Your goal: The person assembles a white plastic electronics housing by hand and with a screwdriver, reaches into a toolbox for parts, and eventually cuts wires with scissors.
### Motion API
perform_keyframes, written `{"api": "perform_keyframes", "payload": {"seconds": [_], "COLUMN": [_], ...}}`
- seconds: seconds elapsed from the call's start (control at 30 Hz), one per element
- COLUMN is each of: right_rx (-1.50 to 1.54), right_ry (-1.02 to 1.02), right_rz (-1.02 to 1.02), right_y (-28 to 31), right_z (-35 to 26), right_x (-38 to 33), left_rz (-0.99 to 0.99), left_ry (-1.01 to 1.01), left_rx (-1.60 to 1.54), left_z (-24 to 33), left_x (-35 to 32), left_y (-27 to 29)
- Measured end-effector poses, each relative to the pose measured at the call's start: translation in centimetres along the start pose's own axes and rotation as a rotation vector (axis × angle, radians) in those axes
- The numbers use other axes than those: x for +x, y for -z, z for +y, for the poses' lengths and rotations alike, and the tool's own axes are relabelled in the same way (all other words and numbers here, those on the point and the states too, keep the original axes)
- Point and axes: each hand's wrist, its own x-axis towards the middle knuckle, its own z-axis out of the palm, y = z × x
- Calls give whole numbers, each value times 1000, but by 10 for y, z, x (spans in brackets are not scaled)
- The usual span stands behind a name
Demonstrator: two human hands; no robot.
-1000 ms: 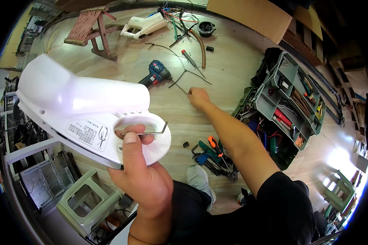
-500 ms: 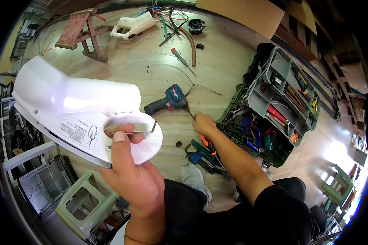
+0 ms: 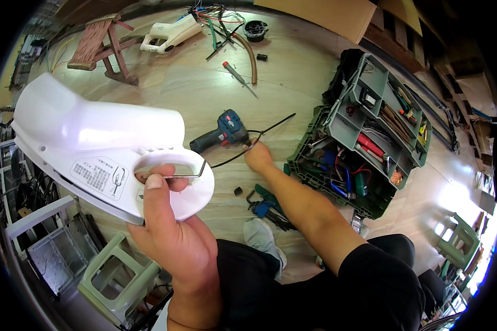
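The left hand (image 3: 176,243) is closed on the handle rim of a white housing (image 3: 132,129), raised above the floor (image 3: 199,88); its thumb and fingers also hold an L-shaped metal key (image 3: 186,176) across the handle opening. The right hand (image 3: 258,157), fingers curled, is at the nose of a power drill (image 3: 232,127); its exact grip is hidden. Right of that stands an open toolbox (image 3: 345,127). Farther off lies a screwdriver (image 3: 233,70).

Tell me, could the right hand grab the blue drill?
Probably yes: the right hand is beside the blue drill with nothing big between, though that hand seems to touch a thin black strip.
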Motion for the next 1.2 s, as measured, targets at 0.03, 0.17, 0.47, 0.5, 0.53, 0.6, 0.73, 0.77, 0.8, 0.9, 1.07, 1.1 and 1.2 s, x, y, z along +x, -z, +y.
{"api": "perform_keyframes", "payload": {"seconds": [0.03,0.17,0.47,0.5,0.53,0.6,0.73,0.77,0.8,0.9,1.07,1.1,1.2], "right_rx": [-78,-230,612,564,562,511,332,285,212,-205,-265,-298,-330], "right_ry": [77,79,199,197,219,258,374,407,408,542,801,803,788], "right_rz": [109,-148,68,75,94,108,154,213,283,338,458,457,448], "right_y": [2,62,251,276,296,331,373,378,380,382,407,408,418], "right_z": [-2,-42,-76,-85,-85,-86,-66,-58,-49,-12,-14,-10,-7], "right_x": [-7,-51,-124,-131,-139,-157,-197,-206,-213,-214,-230,-225,-219], "left_rz": [-5,5,-188,-220,-293,-355,-516,-556,-573,-639,-633,-627,-630], "left_ry": [4,59,315,341,347,424,551,567,571,593,531,532,557], "left_rx": [-3,-15,-96,-90,-92,-134,-157,-155,-119,-86,-165,-168,-117], "left_z": [0,-3,-17,-19,-22,-24,-24,-25,-26,-49,-39,-39,-40], "left_x": [0,2,-29,-33,-40,-60,-105,-116,-127,-147,-159,-159,-161], "left_y": [-2,-6,-82,-88,-94,-107,-130,-133,-133,-139,-150,-153,-163]}}
